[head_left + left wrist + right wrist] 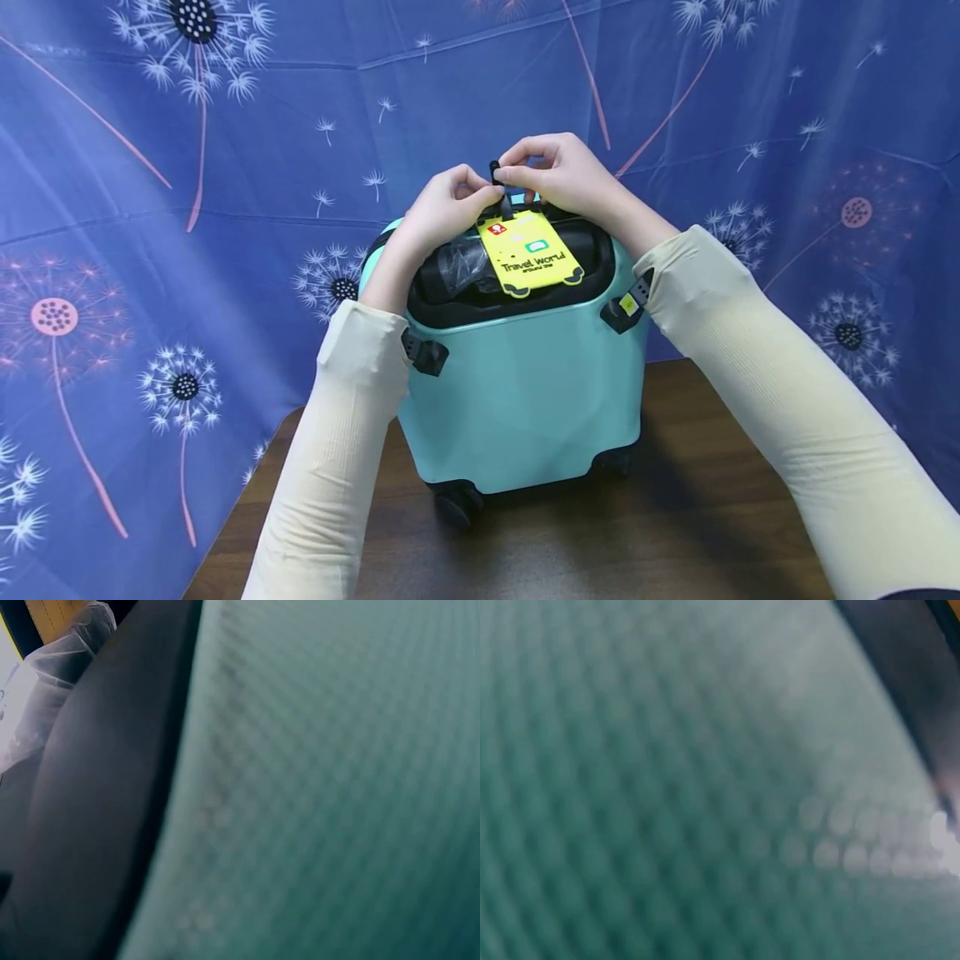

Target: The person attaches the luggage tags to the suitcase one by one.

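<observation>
A teal suitcase (525,392) stands upright with a black recessed top. Across that top lies a yellow luggage tag (531,250) printed "Travel World", its black strap (506,207) rising from the far end. My left hand (444,210) pinches the strap between thumb and fingertips from the left. From the right, my right hand (564,173) pinches it near its raised end. Both wrist views are filled by the blurred textured suitcase shell (322,780), and neither shows the fingers. The suitcase handle is mostly hidden behind the tag and hands.
Clear plastic wrap (462,265) covers part of the suitcase top, left of the tag. Black wheels (456,505) rest on a brown wooden table (540,550). A blue dandelion-print cloth (480,92) hangs behind. Small black cameras (427,357) sit on both wrists.
</observation>
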The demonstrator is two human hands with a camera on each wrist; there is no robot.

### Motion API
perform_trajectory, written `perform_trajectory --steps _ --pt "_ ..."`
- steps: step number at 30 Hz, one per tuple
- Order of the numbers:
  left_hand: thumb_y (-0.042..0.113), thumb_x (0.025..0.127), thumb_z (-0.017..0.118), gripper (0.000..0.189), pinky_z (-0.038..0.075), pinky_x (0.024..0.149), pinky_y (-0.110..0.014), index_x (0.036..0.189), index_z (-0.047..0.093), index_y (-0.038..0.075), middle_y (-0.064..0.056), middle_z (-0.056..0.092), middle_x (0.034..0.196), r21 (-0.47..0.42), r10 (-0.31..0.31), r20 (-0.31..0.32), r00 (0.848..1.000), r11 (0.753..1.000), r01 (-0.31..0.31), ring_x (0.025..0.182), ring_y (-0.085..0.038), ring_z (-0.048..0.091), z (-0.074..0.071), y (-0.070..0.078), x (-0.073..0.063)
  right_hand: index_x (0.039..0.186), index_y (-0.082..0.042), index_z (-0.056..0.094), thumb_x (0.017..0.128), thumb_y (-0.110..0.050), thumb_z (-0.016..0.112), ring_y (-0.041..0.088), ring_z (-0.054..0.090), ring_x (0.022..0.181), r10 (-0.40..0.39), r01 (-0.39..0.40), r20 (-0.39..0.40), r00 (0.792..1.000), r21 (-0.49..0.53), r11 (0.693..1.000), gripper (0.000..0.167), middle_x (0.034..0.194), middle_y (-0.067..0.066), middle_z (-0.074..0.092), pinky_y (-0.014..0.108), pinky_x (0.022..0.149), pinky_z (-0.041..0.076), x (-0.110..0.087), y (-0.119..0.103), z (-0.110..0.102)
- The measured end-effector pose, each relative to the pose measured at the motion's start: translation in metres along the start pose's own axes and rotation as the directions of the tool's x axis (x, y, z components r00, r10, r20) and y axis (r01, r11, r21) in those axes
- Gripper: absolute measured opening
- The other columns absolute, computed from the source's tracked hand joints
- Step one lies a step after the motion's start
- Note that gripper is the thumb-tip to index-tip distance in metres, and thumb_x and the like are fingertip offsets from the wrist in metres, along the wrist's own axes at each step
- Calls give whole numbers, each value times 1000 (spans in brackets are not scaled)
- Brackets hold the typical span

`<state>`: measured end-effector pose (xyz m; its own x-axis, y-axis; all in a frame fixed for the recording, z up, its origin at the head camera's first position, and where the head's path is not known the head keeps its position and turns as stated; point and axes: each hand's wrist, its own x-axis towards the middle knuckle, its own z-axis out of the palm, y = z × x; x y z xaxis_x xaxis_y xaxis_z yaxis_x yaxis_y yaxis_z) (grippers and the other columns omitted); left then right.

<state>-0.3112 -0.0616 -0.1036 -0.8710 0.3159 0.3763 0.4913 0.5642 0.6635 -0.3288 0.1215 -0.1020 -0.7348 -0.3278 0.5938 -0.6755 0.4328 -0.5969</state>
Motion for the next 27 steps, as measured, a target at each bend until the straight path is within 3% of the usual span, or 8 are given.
perform_trajectory --steps 4,8,12,17,21,27 --pt "34 93 57 22 38 66 -24 96 56 12 0 57 77 -2 12 -6 1000 1000 -12 72 -14 49 0 0 0 102 -9 68 90 -28 63 12 55 64 4 -4 4 1000 18 1000 23 88 -1 61 25 58 43 0 0 -1" --pt "31 92 60 22 44 78 -24 99 55 11 -6 66 95 -17 12 11 1000 1000 -12 87 -14 58 0 1 0 102 -9 67 91 -28 62 12 55 65 8 -8 0 1000 18 1000 23 88 -1 60 24 58 43 0 1 -1" --pt "29 92 60 22 44 84 -26 100 53 10 -10 67 105 -7 -1 32 999 1000 1 93 -15 60 -1 4 1 101 -10 66 92 -28 60 14 56 67 19 -19 1 1000 18 1000 21 89 0 57 24 58 44 0 1 -1" --pt "29 92 60 22 45 82 -25 100 53 10 -10 65 103 12 -19 39 999 1000 19 92 -17 59 0 6 2 99 -10 64 93 -25 59 20 58 73 16 -16 1 1000 17 1000 17 89 2 56 24 59 44 1 2 0" --pt "31 92 59 23 45 80 -26 101 52 11 -9 63 102 32 -36 40 999 999 35 90 -18 59 1 7 3 99 -10 62 94 -24 57 18 57 74 22 -22 5 1000 7 1000 16 90 4 55 25 59 44 0 0 -1" --pt "33 92 59 31 43 76 -26 115 49 13 -7 63 97 25 -34 27 999 999 33 86 -18 59 3 6 2 101 -11 62 94 -26 57 14 55 72 58 -58 10 998 24 998 18 87 -1 55 24 58 43 -1 -1 -2"
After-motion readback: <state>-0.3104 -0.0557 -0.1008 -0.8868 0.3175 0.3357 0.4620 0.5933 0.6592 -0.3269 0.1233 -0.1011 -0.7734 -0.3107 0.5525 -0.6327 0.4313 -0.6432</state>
